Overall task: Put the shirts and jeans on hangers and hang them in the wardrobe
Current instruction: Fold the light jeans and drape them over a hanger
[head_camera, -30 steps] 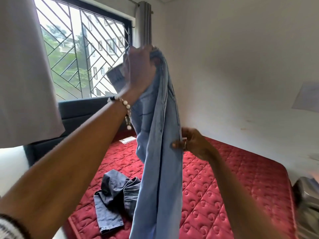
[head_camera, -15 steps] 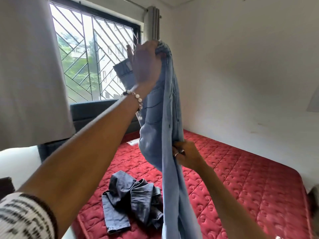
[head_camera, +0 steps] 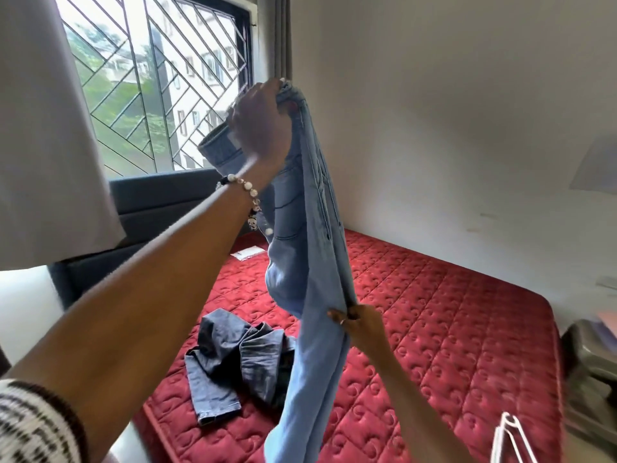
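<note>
From the head view I have the light jeans (head_camera: 310,248) held up in the air over the bed (head_camera: 450,329), lengthwise and doubled along their seams. My left hand (head_camera: 260,128) is raised high, its fingers (head_camera: 267,91) curled round the waistband end and clamped on it. My right hand (head_camera: 359,320) is lower, pinching the folded edge of the legs between thumb and fingers. The rest of the legs hang down past the bottom of the frame.

A second, dark pair of jeans (head_camera: 233,359) lies crumpled on the bed, just left of the hanging legs. A white hanger (head_camera: 510,439) shows at the lower right, near the bed's corner (only part of it is in frame, and I cannot tell what it rests on). No wardrobe or shirts are in sight.

My worry is the fold. The right hand's pinch is small, and the denim looks heavy; if it slips, the two legs could fall apart and need lining up again. Reaching for the hanger means freeing one hand, and the left alone may let the pair twist or drop onto the dark jeans.
</note>
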Tool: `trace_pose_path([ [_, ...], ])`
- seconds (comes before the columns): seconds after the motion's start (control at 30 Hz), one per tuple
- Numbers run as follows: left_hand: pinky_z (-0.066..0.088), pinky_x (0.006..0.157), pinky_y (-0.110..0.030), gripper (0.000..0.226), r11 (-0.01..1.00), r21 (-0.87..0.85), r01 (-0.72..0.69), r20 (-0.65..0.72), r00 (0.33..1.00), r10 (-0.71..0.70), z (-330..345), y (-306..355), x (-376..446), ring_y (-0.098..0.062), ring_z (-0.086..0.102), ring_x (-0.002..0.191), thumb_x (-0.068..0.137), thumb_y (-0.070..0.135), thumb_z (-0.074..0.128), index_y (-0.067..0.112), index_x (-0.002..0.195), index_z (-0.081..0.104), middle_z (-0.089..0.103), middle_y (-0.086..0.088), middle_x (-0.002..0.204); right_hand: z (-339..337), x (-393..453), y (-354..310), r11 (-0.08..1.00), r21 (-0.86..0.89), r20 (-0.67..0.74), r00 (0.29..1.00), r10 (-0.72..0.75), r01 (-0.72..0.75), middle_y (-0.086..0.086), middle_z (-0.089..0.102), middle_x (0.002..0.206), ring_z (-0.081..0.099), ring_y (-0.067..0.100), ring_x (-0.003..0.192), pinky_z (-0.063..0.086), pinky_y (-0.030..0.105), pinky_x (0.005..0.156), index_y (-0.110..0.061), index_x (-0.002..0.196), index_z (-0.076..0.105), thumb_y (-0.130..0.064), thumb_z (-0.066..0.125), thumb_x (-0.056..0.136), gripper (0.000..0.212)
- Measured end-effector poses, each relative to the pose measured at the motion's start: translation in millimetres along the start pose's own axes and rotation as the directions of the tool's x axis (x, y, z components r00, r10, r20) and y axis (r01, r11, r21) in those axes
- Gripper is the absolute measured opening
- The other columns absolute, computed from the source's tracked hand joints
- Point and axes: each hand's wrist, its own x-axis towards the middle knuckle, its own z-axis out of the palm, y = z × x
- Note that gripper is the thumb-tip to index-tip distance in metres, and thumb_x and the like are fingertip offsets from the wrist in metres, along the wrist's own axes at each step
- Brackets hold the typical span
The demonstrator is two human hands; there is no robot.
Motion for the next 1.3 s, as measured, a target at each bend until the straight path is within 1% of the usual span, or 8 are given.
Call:
trace_pose_path([
  [0.33,0.033,0.057,0.002,0.015,0.928,-0.2,0.314,0.143,0.946,-0.289,45,-97,-22,-0.005,0.055,0.077,0.085,0.019,0.064,0.022,0.095,0.074,0.068,0.011,0.088,-98,33,30,0.806,-0.557,-0.493,0.861,-0.127,-0.201,0.019,0.054,0.087,0.058,0.04,0.076,0.042,0.043,0.067,-0.007,0.083,0.071,-0.029,0.069,0.084,0.023],
  [0.5,0.051,0.058,-0.03,0.015,0.546,-0.585,0.6,0.362,0.795,-0.486,74,-182,-55,-0.01,0.053,0.065,0.072,0.005,0.061,0.006,0.085,0.069,0.063,-0.002,0.067,-56,9,54,0.595,-0.804,-0.446,0.671,-0.593,-0.009,0.014,0.06,0.085,0.054,0.033,0.065,0.04,0.037,0.051,-0.016,0.076,0.054,-0.013,0.062,0.082,0.01],
  [0.6,0.049,0.057,-0.024,0.02,0.255,-0.671,0.696,0.551,0.699,-0.455,65,-233,-113,-0.011,0.059,0.064,0.089,-0.002,0.047,-0.004,0.107,0.056,0.064,-0.001,0.076,4,-24,91,0.545,-0.828,-0.244,0.79,-0.563,0.132,0.014,0.063,0.094,0.055,0.032,0.067,0.043,0.038,0.047,-0.018,0.091,0.052,-0.011,0.055,0.089,0.008],
  [0.77,0.051,0.085,-0.022,0.032,-0.074,-0.415,0.907,0.646,0.236,-0.726,41,-401,-286,-0.012,0.062,0.099,0.094,-0.005,0.045,0.007,0.123,0.051,0.068,0.003,0.106,136,-99,150,0.729,-0.633,0.215,0.964,-0.159,0.261,0.011,0.066,0.092,0.065,0.032,0.061,0.048,0.036,0.035,-0.03,0.114,0.048,-0.02,0.052,0.08,0.035],
  [0.9,0.04,0.103,-0.036,0.005,-0.187,0.076,0.98,0.32,-0.201,-0.926,-3,-504,-439,-0.037,0.053,0.112,0.093,0.014,0.057,0.013,0.091,0.062,0.057,-0.026,0.123,235,-183,225,0.76,-0.616,0.668,0.649,0.366,0.206,0.011,0.065,0.111,0.069,0.028,0.085,0.058,0.037,0.051,-0.04,0.136,0.041,-0.011,0.086,0.043,0.107],
  [1.07,0.038,0.105,-0.048,0.041,-0.523,0.286,0.803,0.175,-0.581,-0.795,10,-485,-516,-0.03,0.044,0.13,0.101,0.027,0.041,0.01,0.138,0.039,0.045,-0.009,0.134,278,-207,247,0.809,-0.52,0.527,0.642,0.557,-0.275,0.014,0.054,0.121,0.055,0.034,0.11,0.044,0.038,0.096,-0.013,0.133,0.052,-0.007,0.065,0.081,0.054],
  [1.13,0.047,0.092,-0.046,0.043,-0.435,0.413,0.8,0.175,-0.539,-0.824,27,-477,-537,-0.029,0.055,0.113,0.098,0.026,0.05,0.011,0.136,0.039,0.049,-0.01,0.126,286,-199,264,0.635,-0.37,0.256,0.583,0.771,-0.678,0.019,0.061,0.108,0.059,0.036,0.101,0.046,0.04,0.093,-0.006,0.117,0.061,-0.006,0.07,0.08,0.039],
  [1.3,0.039,0.088,-0.041,0.035,0.326,0.838,0.437,0.336,0.056,-0.94,67,-434,-570,-0.04,0.055,0.102,0.085,0.012,0.063,0.004,0.116,0.047,0.054,-0.024,0.117,276,-165,305,0.135,0.145,-0.168,0.11,0.98,-0.98,0.016,0.067,0.088,0.063,0.03,0.061,0.056,0.054,0.072,-0.009,0.111,0.057,-0.031,0.071,0.083,0.037],
])
